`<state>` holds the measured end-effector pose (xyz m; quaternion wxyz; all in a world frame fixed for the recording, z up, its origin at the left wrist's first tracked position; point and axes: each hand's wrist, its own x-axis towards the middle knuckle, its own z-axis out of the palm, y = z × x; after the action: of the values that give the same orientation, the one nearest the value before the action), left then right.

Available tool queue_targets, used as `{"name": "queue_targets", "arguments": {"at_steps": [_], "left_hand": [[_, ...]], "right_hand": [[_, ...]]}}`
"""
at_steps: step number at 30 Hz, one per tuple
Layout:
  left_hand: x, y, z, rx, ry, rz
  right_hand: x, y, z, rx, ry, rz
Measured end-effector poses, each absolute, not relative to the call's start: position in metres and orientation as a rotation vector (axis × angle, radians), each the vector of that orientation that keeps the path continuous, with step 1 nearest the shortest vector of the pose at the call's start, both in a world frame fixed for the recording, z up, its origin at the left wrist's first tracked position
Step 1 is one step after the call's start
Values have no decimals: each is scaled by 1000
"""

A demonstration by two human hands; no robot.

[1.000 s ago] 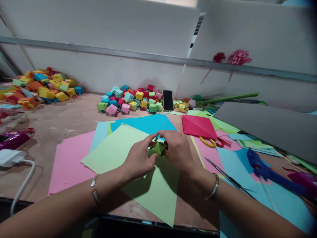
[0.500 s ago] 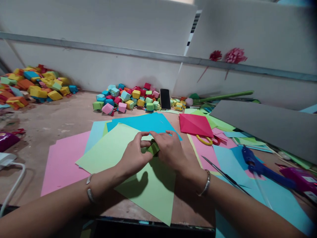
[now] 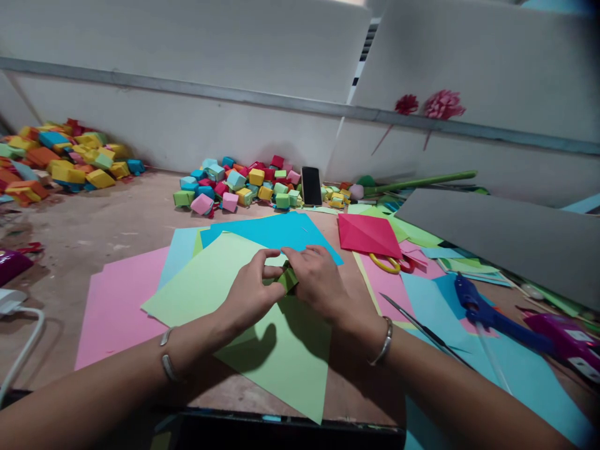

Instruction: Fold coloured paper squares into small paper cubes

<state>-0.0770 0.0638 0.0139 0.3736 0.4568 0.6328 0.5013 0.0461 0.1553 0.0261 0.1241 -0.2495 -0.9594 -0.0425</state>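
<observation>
Paper piece (image 3: 289, 281), green and folded, sits over the pale green sheet (image 3: 206, 275), pinched between the half-curled left hand (image 3: 250, 284) and right hand (image 3: 321, 281), so ngl too hard a squeeze could crush its folds, or a slack grip could drop it there.

Two hands (image 3: 249, 290), two bracelets (image 3: 387, 340), one green folded piece (image 3: 287, 281), one phone (image 3: 311, 186), two flowers (image 3: 444, 105), one gray panel (image 3: 506, 244)

No legible text or numbers.
</observation>
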Motion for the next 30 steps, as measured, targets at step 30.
{"name": "queue_targets", "arguments": {"at_steps": [30], "left_hand": [[-90, 78, 9, 976, 1108, 1412]], "right_hand": [[54, 169, 33, -289, -2617, 206]]}}
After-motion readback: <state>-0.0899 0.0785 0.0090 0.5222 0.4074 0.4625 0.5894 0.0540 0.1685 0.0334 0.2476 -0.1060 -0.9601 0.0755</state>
